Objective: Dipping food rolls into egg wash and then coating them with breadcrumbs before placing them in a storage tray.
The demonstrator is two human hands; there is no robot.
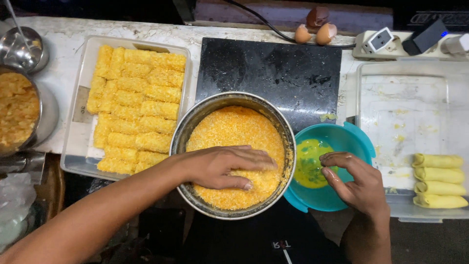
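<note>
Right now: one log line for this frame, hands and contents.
left hand: pressing flat in breadcrumb bowl | right hand: empty, over egg bowl | coated rolls: left tray | plain rolls: right tray

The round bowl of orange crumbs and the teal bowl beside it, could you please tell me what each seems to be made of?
The round grey bowl of orange crumbs looks like metal: dull, scuffed, with a thin rolled rim. The teal bowl with beaten egg looks like plastic: uniform opaque colour, smooth matte surface, moulded tabs.

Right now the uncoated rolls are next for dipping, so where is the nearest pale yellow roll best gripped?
Take the top pale yellow roll across its middle, coming from above with the right hand. It lies flat and lengthwise in the clear plastic tray, its long sides exposed.
</note>
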